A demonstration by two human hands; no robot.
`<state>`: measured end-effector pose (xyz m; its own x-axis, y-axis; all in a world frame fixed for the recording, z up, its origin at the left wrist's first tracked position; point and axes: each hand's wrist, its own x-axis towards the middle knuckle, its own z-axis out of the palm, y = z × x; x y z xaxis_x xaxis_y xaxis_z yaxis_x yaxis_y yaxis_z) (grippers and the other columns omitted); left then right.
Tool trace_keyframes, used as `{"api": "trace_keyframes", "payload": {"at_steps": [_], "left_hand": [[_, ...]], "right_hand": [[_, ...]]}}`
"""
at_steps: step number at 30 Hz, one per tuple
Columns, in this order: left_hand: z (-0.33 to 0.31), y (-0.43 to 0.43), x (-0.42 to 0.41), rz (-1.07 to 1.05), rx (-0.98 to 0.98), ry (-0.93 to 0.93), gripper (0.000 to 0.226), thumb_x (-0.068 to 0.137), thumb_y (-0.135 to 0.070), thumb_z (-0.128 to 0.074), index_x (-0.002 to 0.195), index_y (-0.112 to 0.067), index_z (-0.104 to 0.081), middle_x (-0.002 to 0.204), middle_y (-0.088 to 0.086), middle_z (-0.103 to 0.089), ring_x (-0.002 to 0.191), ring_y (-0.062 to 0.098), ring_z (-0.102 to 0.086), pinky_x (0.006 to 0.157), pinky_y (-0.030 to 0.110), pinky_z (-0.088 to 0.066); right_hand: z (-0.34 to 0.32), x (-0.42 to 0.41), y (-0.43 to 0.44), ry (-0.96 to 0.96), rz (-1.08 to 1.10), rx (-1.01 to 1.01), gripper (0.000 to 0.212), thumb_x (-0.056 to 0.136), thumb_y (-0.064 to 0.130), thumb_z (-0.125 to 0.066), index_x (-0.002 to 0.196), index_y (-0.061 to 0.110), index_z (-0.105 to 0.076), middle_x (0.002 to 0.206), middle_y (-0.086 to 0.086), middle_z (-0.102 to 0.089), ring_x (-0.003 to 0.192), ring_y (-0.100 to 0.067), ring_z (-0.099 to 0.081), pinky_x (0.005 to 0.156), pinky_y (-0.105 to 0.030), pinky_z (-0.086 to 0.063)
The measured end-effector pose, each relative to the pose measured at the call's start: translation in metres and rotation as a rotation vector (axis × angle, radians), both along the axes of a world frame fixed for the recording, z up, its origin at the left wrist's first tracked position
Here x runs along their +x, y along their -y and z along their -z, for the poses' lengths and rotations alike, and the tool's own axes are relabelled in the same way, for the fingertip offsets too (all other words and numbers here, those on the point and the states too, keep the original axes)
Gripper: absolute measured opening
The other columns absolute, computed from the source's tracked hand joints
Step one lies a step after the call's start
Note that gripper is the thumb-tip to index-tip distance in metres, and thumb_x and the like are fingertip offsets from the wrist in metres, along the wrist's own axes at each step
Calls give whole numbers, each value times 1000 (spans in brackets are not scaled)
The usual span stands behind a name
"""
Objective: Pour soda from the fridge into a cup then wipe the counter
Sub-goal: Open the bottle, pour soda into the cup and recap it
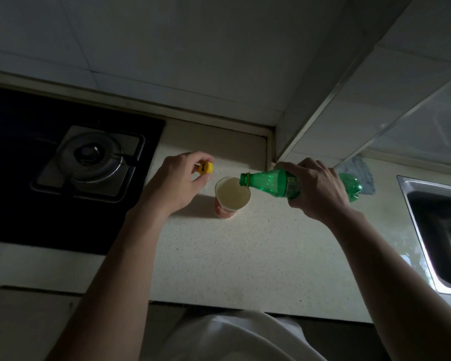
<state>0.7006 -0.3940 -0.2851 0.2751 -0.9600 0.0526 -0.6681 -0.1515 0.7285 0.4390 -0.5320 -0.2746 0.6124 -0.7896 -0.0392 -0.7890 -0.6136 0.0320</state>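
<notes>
The right hand [320,188] is wrapped round a green soda bottle [266,182]. The bottle lies almost flat in the air, and its open mouth is over the rim of the cup [231,198]. The bottle has a label under the fingers, but the words are too small and dark to read.

The left hand [177,181] pinches a yellow cap [205,168] with its fingertips, just beside the cup.

The cup stands on the counter [245,256] between the two hands. It is red outside with some print that cannot be read, and has pale drink inside.

The counter is light with tiny specks. A black stove [24,178] with a round burner [94,157] is on the left. A shiny metal sink [412,204] is on the right. A blue cloth [366,175] lies behind the bottle, near the wall [167,61] of pale tiles. The room is dim.
</notes>
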Motion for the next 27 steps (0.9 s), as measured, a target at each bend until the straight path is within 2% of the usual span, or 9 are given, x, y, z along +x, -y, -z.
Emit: {"api": "trace_keyframes", "payload": {"at_steps": [27], "left_hand": [[2,4,2,0,2,-5,29,90,-24,-66,119,-25,-63,118,-7,-64,102,1,-55,66,4,-35]], "right_hand": [[-3,5,-2,3,-3,15,84,72,23,-83,145,36,-43,121,-5,-57,110,-24,-51,94,-42,-43]]}}
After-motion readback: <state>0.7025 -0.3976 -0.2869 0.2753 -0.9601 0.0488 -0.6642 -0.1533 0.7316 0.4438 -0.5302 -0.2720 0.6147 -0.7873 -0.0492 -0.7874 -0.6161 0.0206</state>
